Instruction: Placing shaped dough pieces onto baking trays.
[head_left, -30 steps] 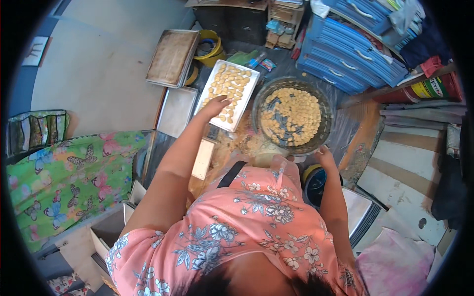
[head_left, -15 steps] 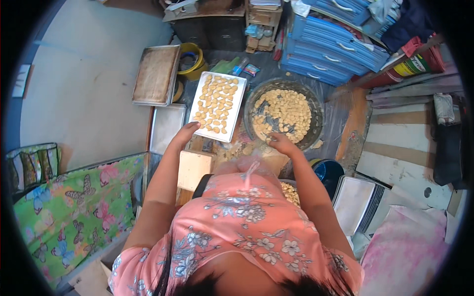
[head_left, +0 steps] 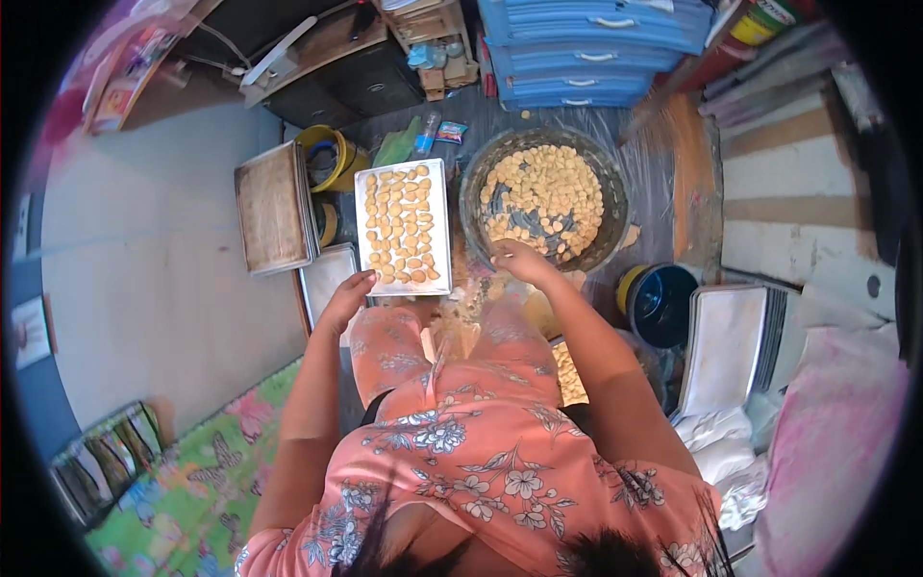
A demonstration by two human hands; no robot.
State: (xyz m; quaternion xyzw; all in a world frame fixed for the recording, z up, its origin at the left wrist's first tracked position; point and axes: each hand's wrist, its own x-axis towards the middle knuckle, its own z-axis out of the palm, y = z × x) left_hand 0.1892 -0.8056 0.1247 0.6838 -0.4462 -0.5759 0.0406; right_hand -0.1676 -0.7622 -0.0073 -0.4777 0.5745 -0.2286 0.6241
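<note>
A shallow white baking tray (head_left: 446, 274) lies in front of me, covered with rows of small tan dough pieces (head_left: 399, 226). My left hand (head_left: 351, 293) is at its near left corner, fingers closed on the edge. To the right stands a wide dark basin (head_left: 469, 173) with many loose pale dough pieces (head_left: 548, 183) and bare patches of its bottom showing. My right hand (head_left: 521, 261) is at the basin's near left rim, between basin and tray, with fingers curled together; whatever they hold is too small to make out.
Stacked baking trays (head_left: 274, 207) and a yellow bucket (head_left: 346, 159) stand at the left. Blue drawers (head_left: 586, 58) rise behind the basin. A dark blue bucket (head_left: 663, 303) and more upright trays (head_left: 726, 351) are at my right. Beside my right thigh sits a container of tan pieces (head_left: 569, 373).
My view has turned and shifted, so the tray now looks straighter. My right hand has moved slightly left, from over the basin's near edge toward the tray. My left hand stays at the tray's corner.
</note>
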